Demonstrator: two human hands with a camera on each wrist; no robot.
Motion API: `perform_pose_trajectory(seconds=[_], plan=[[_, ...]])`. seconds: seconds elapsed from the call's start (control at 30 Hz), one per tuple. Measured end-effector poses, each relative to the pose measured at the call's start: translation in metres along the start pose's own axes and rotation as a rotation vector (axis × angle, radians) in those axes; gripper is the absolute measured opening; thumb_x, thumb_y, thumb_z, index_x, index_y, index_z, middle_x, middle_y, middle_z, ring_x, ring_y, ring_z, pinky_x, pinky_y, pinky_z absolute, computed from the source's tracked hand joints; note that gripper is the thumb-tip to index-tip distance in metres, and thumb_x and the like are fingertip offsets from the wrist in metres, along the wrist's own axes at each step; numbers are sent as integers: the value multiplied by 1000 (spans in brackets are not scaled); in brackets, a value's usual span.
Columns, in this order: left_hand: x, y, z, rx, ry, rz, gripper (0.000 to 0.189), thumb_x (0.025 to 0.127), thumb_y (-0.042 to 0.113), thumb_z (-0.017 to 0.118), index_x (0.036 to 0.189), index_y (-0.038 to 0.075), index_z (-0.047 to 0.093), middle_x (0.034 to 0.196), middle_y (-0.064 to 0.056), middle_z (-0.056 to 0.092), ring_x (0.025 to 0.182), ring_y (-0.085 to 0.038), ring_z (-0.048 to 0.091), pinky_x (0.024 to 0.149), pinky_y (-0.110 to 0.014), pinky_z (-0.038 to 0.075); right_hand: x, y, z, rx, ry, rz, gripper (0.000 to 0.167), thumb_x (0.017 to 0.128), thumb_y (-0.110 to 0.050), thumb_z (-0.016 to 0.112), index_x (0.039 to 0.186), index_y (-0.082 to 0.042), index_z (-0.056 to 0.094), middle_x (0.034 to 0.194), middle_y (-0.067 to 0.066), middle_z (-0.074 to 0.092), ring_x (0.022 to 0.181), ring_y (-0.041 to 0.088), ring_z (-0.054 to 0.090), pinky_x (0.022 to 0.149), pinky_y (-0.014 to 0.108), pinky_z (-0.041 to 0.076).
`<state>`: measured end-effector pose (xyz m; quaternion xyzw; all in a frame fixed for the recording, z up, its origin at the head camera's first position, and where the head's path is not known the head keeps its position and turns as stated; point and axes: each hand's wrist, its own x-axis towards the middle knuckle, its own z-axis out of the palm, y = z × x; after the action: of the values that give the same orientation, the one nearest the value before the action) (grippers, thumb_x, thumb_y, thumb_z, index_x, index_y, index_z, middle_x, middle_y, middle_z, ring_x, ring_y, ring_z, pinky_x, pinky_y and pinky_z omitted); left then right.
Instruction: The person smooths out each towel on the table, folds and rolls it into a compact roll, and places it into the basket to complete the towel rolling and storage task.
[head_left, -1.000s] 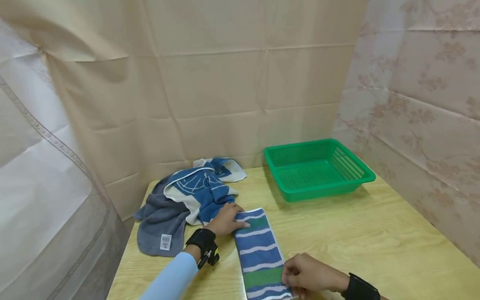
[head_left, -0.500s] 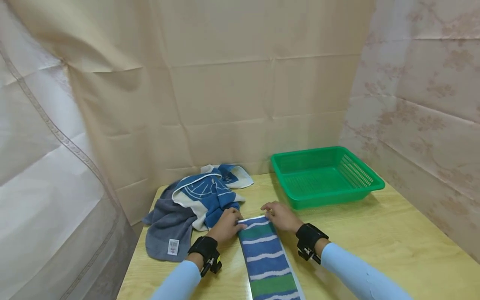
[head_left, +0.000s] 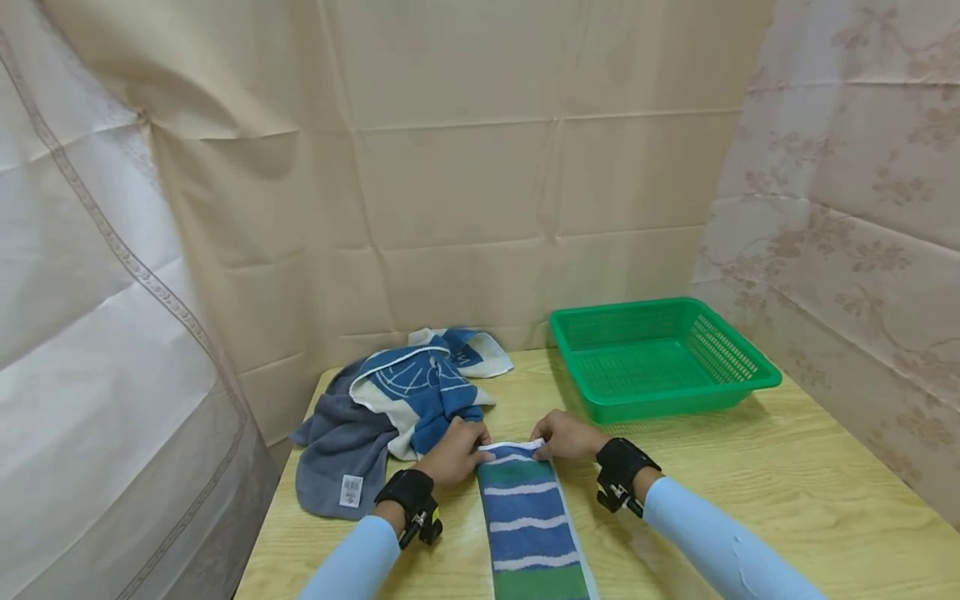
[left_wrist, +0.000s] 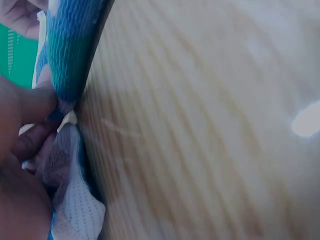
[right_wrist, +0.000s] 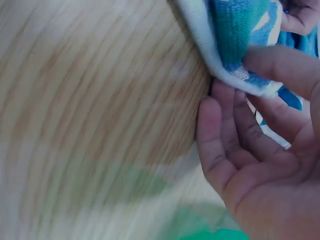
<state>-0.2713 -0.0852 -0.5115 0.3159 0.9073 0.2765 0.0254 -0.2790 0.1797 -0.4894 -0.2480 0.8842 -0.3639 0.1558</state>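
A folded towel with blue, green and white stripes (head_left: 528, 525) lies lengthwise on the table, its near end cut off by the frame. At its far left corner my left hand (head_left: 452, 454) pinches the edge between thumb and fingers. My right hand (head_left: 572, 437) pinches the far right corner, thumb on top and fingers beneath, as the right wrist view shows. Between the two hands the white far edge is slightly raised. Just beyond my left hand lies a crumpled blue and white towel (head_left: 442, 385), partly over a grey towel (head_left: 341, 458) with a white label.
A green plastic basket (head_left: 660, 408) stands at the back right of the wooden table (head_left: 750, 492). Beige cloth (head_left: 465, 192) hangs behind the table, and patterned cloth (head_left: 855, 250) hangs along the right side.
My right hand has moved from the towel's near right edge to its far right corner and now pinches it. My left hand stays at the far left corner. The view has shifted slightly.
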Motion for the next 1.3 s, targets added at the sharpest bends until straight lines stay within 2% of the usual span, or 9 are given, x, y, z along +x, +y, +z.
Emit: perform_pose_trajectory(seconds=[0.13,0.23,0.33,0.47,0.7,0.9,1.07,1.2,1.3], plan=[[1,-6,-2,1,-32,18,8,99,18,70,102,11,69,90,5,59,88,-15,45,83,-33,35,1,3,1,101,11,44,7,94,-5,74,99,-2,78,78,-1,67,69,16,59,62,30,49],[2,-7,-4,43,-69,41,20,101,16,67,119,8,74,101,1,63,91,-16,45,84,-33,35,2,5,2,179,20,42,6,94,-1,72,98,1,76,78,1,67,69,19,61,62,33,51],[-1,-5,-7,83,-83,69,26,102,13,65,126,6,73,100,0,60,89,-16,41,81,-32,32,1,8,5,238,25,10,6,91,5,71,96,2,72,80,4,69,69,20,63,62,36,53],[-4,-3,-11,65,-82,61,22,103,14,64,121,7,76,99,1,55,90,-16,37,80,-32,33,0,14,5,295,15,-14,11,91,10,68,99,3,68,82,10,70,69,22,67,62,39,56],[4,-6,-15,10,-121,48,7,97,12,69,104,15,71,94,8,63,85,-9,55,79,-28,46,-1,16,1,314,16,-29,15,88,12,67,98,2,66,81,13,70,67,25,68,60,39,57],[-2,-8,-9,-40,-75,57,17,90,5,73,102,18,69,93,10,61,81,-9,56,71,-24,49,-3,21,11,117,57,-144,21,84,9,75,90,-9,65,77,-1,61,66,12,57,60,28,49],[-11,-7,-4,-2,15,135,24,87,-1,73,101,18,70,95,10,61,84,-8,55,73,-24,50,-4,25,16,-140,108,-359,31,80,10,75,84,-17,60,78,-9,53,72,3,48,64,22,44],[-13,-4,-3,19,-8,182,32,86,-9,68,105,17,70,99,11,62,91,-5,57,79,-23,52,-8,24,14,-352,136,-523,32,78,12,72,82,-17,59,81,-7,49,75,5,45,65,20,42],[-11,-2,-5,6,-50,201,39,86,-14,64,107,17,73,101,10,63,95,-4,59,83,-23,53,-15,21,11,-499,143,-548,27,80,10,68,84,-17,65,83,-6,54,77,7,48,69,21,44]])
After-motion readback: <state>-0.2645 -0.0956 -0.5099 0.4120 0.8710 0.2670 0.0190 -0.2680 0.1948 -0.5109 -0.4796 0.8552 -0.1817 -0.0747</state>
